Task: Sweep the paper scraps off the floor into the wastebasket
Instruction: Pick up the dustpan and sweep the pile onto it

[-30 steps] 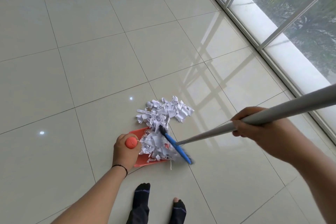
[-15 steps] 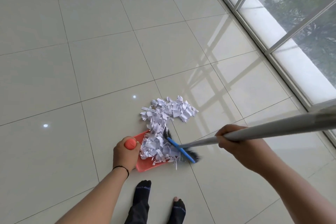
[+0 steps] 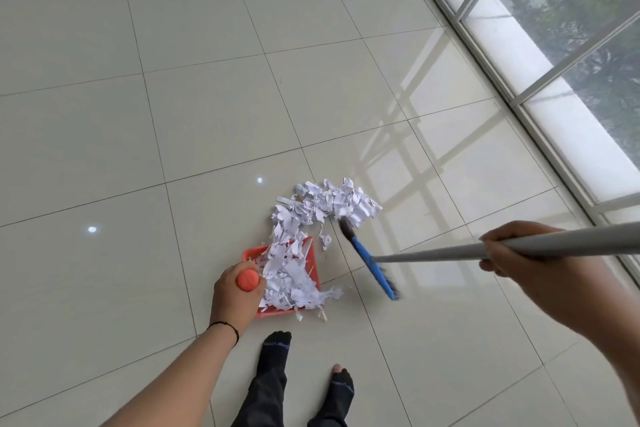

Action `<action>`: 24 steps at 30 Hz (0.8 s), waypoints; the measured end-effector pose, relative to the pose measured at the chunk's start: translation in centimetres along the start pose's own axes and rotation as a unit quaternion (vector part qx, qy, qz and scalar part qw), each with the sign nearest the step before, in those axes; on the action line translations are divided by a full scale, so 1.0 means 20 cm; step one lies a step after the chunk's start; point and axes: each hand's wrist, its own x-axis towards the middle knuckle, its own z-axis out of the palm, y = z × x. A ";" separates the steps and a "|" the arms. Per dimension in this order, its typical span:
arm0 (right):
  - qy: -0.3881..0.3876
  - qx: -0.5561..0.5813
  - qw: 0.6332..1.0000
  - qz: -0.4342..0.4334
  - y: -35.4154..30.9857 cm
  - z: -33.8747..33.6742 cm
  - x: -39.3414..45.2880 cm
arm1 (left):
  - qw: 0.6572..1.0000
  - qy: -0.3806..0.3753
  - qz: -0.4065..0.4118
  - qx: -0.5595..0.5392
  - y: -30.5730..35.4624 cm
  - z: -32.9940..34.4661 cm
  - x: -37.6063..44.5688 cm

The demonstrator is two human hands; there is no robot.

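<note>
Paper scraps (image 3: 323, 204), torn white, heaped in dustpan (image 3: 313, 253)

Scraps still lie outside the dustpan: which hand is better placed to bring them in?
Probably the right hand: it holds the grey-handled blue broom beside the loose white paper scraps. The left hand is busy gripping the orange plastic dustpan.
</note>
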 end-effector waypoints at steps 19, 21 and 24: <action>0.104 0.247 0.957 0.107 0.08 0.43 -0.12 | 1.000 -0.011 -0.007 -0.008 -0.08 0.05 -0.08; 0.111 0.265 0.952 0.101 0.04 0.42 -0.12 | 1.000 -0.017 0.002 -0.005 -0.07 0.06 -0.07; 0.108 0.276 0.951 0.086 -0.03 0.40 -0.12 | 1.000 -0.006 0.000 -0.005 -0.05 0.06 -0.06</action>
